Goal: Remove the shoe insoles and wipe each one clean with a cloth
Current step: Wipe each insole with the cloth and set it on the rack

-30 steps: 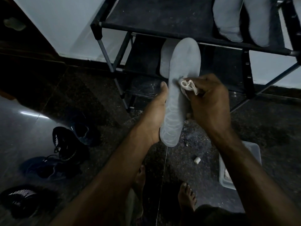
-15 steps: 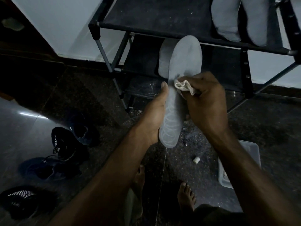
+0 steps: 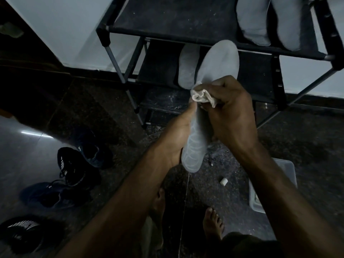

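Now a cloth presses against a grey insole held up between two hands.

Gripping the insole's lower half from the side, the left hand has its thumb lying along the edge. The right hand is clenched round the bunched cloth and holds it on the insole's middle, just above the left thumb. Beyond both hands stands a black shoe rack with more insoles on its shelves. Dark shoes lie on the floor, well left of the left hand.
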The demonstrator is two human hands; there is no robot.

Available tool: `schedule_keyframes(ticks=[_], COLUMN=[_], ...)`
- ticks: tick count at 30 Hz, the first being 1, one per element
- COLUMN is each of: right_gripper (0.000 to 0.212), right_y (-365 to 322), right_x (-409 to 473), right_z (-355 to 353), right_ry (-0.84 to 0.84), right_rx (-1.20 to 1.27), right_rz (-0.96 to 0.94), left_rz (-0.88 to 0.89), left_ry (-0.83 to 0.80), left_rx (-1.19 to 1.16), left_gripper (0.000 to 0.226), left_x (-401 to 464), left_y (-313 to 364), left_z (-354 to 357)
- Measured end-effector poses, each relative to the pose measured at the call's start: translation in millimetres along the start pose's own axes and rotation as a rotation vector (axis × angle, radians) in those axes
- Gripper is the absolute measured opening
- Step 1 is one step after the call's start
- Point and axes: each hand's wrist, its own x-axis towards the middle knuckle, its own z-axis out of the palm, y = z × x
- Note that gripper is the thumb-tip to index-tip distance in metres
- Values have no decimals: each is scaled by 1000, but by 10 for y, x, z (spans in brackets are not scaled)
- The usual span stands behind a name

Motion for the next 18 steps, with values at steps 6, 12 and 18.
schedule_keyframes(ticks=[6,12,18], right_gripper=[17,9,26], right_y=[251,54,-11], right_x=[42,66,66], right_z=[-119,-163,-189], right_ry=[86,146,146], right_rx=[-245,292,333], right_rz=[97,259,318], left_rz=[8,61,113], left_ry=[49,131,188], left_rx=[103,4,-80], left_gripper=[58,56,58], left_x=[-16,-2,0], left_y=[20,145,230], left_z=[16,-63,-141])
